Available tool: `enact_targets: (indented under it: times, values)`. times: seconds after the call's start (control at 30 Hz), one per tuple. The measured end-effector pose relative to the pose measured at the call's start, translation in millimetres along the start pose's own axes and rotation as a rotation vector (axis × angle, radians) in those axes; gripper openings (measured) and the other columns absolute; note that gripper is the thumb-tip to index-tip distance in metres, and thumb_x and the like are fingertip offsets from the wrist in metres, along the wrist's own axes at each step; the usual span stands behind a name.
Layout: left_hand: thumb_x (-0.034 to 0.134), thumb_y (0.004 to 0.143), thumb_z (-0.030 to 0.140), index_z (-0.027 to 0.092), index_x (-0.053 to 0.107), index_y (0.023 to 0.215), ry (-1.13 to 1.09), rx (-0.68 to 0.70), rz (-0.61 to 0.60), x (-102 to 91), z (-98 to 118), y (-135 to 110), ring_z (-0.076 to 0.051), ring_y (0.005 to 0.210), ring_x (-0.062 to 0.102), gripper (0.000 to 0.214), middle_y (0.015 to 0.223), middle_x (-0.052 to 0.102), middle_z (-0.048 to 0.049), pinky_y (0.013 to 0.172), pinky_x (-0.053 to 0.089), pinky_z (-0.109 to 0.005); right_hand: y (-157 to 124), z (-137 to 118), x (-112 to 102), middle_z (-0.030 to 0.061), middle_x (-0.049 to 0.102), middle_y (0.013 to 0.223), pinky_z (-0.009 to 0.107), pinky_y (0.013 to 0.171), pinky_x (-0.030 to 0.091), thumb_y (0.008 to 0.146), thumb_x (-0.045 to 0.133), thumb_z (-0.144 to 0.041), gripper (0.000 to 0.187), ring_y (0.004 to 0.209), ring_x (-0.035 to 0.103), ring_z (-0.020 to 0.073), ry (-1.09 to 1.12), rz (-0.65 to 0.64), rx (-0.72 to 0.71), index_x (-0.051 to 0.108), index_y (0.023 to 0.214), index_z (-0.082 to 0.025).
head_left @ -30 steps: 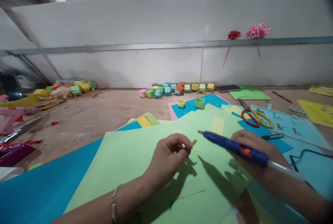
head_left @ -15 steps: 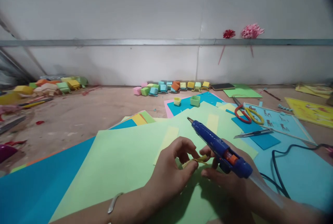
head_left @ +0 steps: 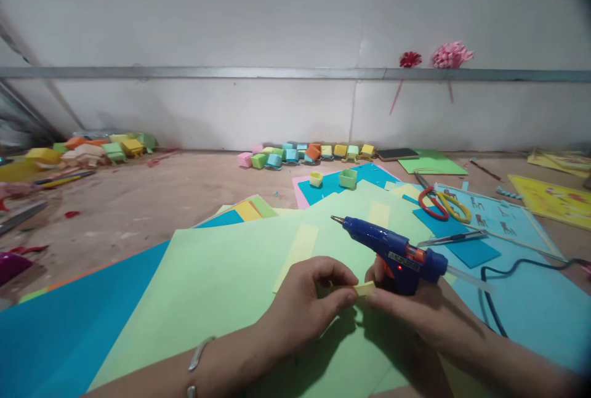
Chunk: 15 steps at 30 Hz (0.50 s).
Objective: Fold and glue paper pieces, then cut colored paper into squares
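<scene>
Between thumb and fingers, my left hand (head_left: 314, 299) pinches a small yellow paper strip (head_left: 364, 289). My right hand (head_left: 415, 308) holds a blue glue gun (head_left: 392, 250), its nozzle pointing left and a clear glue stick (head_left: 466, 276) out of its back. A small red light shows on the gun. The right thumb also rests at the right end of the strip. Both hands are just over a large light green sheet (head_left: 221, 287). Two pale yellow strips lie on it, one a longer strip (head_left: 298, 253) beside my left hand. Part of the strip is hidden behind my left fingers.
Scissors (head_left: 446, 204) and a craft knife (head_left: 455, 238) lie at the right, near a black cord (head_left: 494, 299). A yellow paper box (head_left: 316, 179) and a green paper box (head_left: 348, 178) stand ahead. Several coloured paper pieces (head_left: 290, 155) line the wall.
The glue gun has turned from slanting down to nearly level, showing its side. My right thumb has come up to the strip, which has turned flatter towards me.
</scene>
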<state>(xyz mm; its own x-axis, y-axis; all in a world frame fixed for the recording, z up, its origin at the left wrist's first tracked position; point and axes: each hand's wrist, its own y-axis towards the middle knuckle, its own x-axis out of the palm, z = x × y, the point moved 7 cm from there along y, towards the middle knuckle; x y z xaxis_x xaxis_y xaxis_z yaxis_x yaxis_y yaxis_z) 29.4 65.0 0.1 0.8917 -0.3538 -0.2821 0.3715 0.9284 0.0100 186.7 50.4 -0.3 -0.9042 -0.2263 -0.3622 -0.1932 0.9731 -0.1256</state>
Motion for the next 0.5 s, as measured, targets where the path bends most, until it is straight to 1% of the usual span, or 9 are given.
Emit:
enact_targets:
  times: [0.07, 0.13, 0.23, 0.33, 0.4, 0.5]
  values:
    - [0.066, 0.072, 0.024, 0.017, 0.069, 0.078, -0.079, -0.063, -0.044, 3.7, -5.2, 0.4, -0.017, 0.068, 0.059, 0.01, 0.074, 0.069, -0.0049, 0.066, 0.048, -0.031, 2.4, 2.0, 2.2, -0.0004, 0.061, 0.07, 0.027, 0.059, 0.044, 0.07, 0.069, -0.037, 0.02, 0.066, 0.054, 0.0147, 0.024, -0.025, 0.036, 0.059, 0.076, -0.02]
    - [0.068, 0.071, 0.024, 0.016, 0.07, 0.08, -0.13, -0.068, -0.047, 4.3, -5.3, 0.3, -0.016, 0.067, 0.059, 0.012, 0.075, 0.069, -0.005, 0.065, 0.047, -0.031, 3.4, 3.8, 4.3, -0.0022, 0.056, 0.066, 0.026, 0.057, 0.041, 0.067, 0.071, -0.033, 0.019, 0.062, 0.05, 0.013, 0.071, -0.032, 0.078, 0.059, 0.075, -0.02]
    - [0.07, 0.07, 0.02, 0.017, 0.071, 0.076, -0.134, -0.026, -0.034, 2.8, 0.3, -0.1, -0.016, 0.067, 0.058, 0.007, 0.074, 0.071, -0.0043, 0.066, 0.047, -0.029, 1.8, 5.1, 9.7, -0.0026, 0.055, 0.066, 0.025, 0.056, 0.038, 0.068, 0.071, -0.034, 0.021, 0.061, 0.049, 0.0123, 0.159, -0.078, 0.124, 0.059, 0.079, -0.021]
    - [0.07, 0.068, 0.015, 0.018, 0.071, 0.072, -0.111, -0.004, -0.022, 1.0, 5.4, -0.9, -0.015, 0.066, 0.059, 0.005, 0.072, 0.072, -0.0028, 0.065, 0.047, -0.028, -0.6, 5.0, 12.8, -0.0023, 0.055, 0.067, 0.025, 0.058, 0.039, 0.072, 0.069, -0.038, 0.022, 0.063, 0.049, 0.0123, 0.241, -0.103, 0.128, 0.059, 0.081, -0.021]
    - [0.069, 0.067, 0.011, 0.019, 0.072, 0.071, -0.082, 0.027, -0.008, 0.1, 8.8, -1.7, -0.015, 0.067, 0.06, 0.009, 0.072, 0.072, -0.0019, 0.066, 0.048, -0.028, -1.2, 7.1, 13.1, -0.0024, 0.055, 0.066, 0.025, 0.059, 0.039, 0.072, 0.07, -0.037, 0.022, 0.063, 0.048, 0.0121, 0.269, -0.087, 0.134, 0.059, 0.082, -0.021]
    - [0.068, 0.068, 0.008, 0.02, 0.073, 0.071, -0.036, 0.122, 0.002, 1.0, 15.0, -3.8, -0.016, 0.07, 0.063, 0.013, 0.072, 0.073, -0.0013, 0.069, 0.048, -0.028, -0.7, 13.4, 12.8, -0.002, 0.056, 0.066, 0.026, 0.059, 0.038, 0.068, 0.073, -0.038, 0.026, 0.063, 0.048, 0.0126, 0.267, -0.047, 0.163, 0.059, 0.08, -0.02]
